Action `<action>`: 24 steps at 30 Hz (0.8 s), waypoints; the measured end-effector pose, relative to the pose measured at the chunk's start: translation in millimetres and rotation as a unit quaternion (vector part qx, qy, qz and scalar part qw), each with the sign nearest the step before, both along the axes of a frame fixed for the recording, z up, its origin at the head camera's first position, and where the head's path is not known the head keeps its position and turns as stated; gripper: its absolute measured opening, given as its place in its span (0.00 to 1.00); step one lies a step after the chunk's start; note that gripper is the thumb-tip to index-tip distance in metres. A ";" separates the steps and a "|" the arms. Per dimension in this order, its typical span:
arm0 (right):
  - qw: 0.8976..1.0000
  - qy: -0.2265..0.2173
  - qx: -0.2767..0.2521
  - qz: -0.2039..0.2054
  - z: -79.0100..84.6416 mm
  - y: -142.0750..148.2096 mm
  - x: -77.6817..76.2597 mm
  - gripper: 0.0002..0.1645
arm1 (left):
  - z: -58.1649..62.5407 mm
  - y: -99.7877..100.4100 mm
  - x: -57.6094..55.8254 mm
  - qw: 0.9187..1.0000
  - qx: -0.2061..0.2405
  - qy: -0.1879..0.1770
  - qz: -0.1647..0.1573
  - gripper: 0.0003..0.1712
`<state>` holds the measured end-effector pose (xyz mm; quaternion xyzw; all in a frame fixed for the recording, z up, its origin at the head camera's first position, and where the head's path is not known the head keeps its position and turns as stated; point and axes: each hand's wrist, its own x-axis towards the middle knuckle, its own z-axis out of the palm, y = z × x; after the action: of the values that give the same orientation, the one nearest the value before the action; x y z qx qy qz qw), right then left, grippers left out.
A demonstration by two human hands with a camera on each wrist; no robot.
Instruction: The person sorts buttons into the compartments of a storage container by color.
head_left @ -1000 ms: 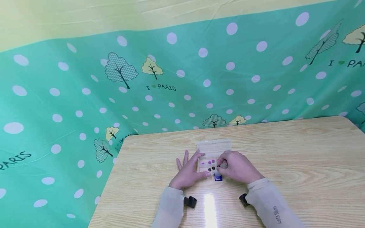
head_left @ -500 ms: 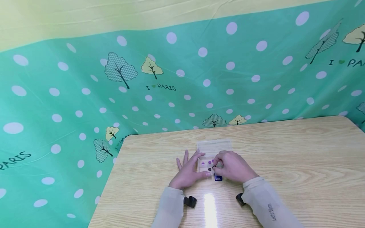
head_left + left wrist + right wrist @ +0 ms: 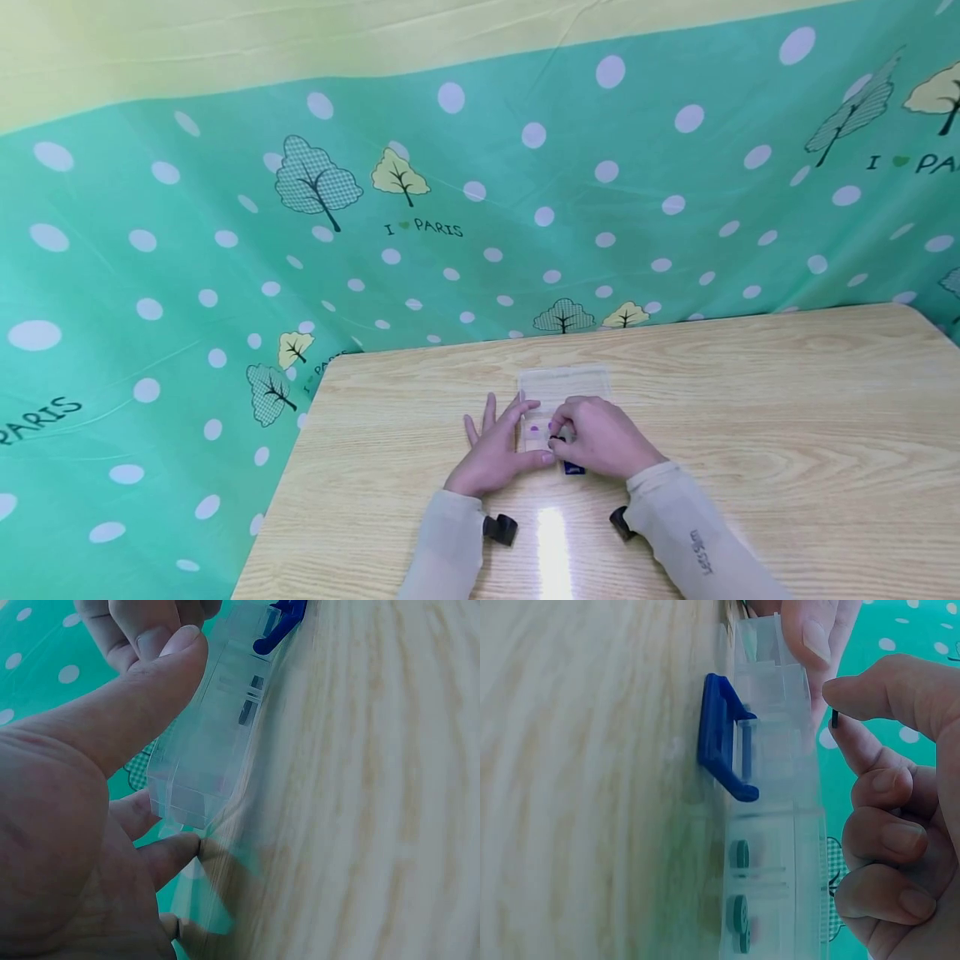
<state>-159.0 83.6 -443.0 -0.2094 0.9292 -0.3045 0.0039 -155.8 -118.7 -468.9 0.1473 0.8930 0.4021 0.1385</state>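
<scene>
A clear plastic compartment box [image 3: 530, 444] lies on the table, its see-through lid [image 3: 566, 382] folded back behind it. My right hand [image 3: 606, 437] is over the box's front compartments, pinching a small black button [image 3: 835, 718] between thumb and index finger; the other fingers are curled. At the box's front left corner, my left hand [image 3: 495, 458] rests with its thumb along the near edge and its fingers spread by the left side. One purple button [image 3: 534, 431] shows in a left compartment. Through the front wall, the right wrist view shows several green buttons [image 3: 740, 915] inside.
A blue latch [image 3: 718, 739] sticks out from the box's front wall, partly under the right hand in the head view. Wood-grain table [image 3: 787, 417] surrounds the box. A green dotted curtain [image 3: 480, 208] hangs behind the table's back edge.
My right hand has moved left across the box with the black button in its pinch, covering buttons that showed before. The left hand has stayed in place.
</scene>
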 end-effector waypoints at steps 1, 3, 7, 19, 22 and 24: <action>1.000 0.003 0.000 0.002 0.1 -0.6 -0.3 0.06 | 0.3 -0.1 -0.1 1.000 -0.001 0.000 0.000 0.48; 1.000 0.008 0.000 0.007 0.0 -1.5 -0.7 0.05 | 0.6 -0.3 -0.3 1.000 0.000 0.000 -0.001 0.48; 1.000 0.015 0.002 0.015 -0.6 -3.1 -1.7 0.04 | 1.0 -0.6 -0.6 1.000 0.000 0.000 -0.003 0.48; 1.000 0.012 -0.010 0.026 -4.0 -9.5 -3.4 0.04 | 0.4 -0.6 -2.0 1.000 -0.008 0.007 -0.011 0.49; 0.999 0.015 -0.009 0.030 -3.9 -11.0 -3.9 0.03 | 0.6 -0.7 -1.4 1.000 -0.006 0.005 -0.010 0.49; 0.999 0.016 -0.007 0.030 -3.8 -12.1 -4.3 0.03 | 1.0 -0.7 -0.9 1.000 -0.004 0.002 -0.009 0.50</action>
<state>-163.3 71.5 -446.8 -0.2415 0.9203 -0.3077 -0.0031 -156.7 -119.3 -467.9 0.1556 0.8936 0.3967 0.1410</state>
